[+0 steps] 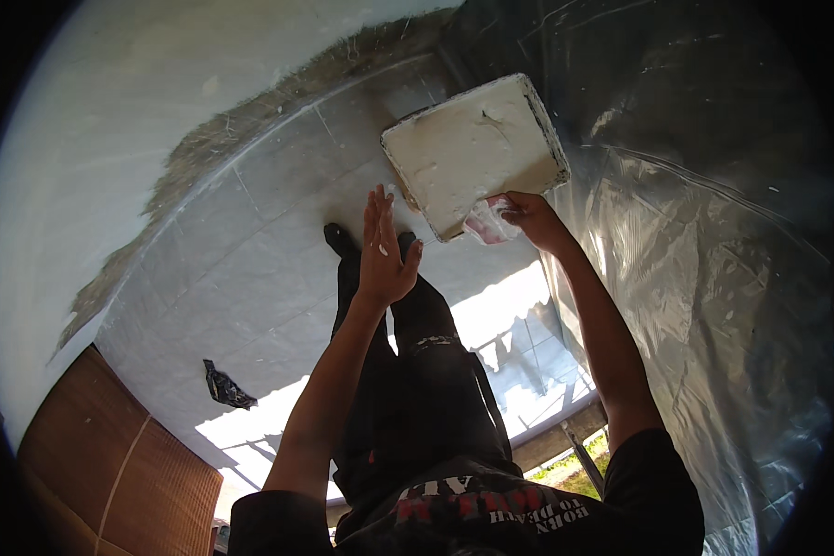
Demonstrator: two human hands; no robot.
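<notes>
My left hand (385, 255) is raised in front of my legs, its fingers stretched out and white smears on them; it holds nothing. Closed on a flat pink piece (489, 222) smeared with white paste, my right hand (532, 221) is at the near right edge of a rectangular tub. The piece looks like a putty spreader, though its exact kind is hard to make out. The tub (546, 122) has a dark, crusted rim. Thick off-white paste (473, 139) fills it, with a small dark dent near the far side.
A wall (250, 74) with white coating and a bare grey band curves along the left. Plastic sheeting (686, 259) hangs on the right. On the tiled floor (278, 204) lies a crumpled black scrap (226, 385). A brown panel (111, 454) stands at the lower left.
</notes>
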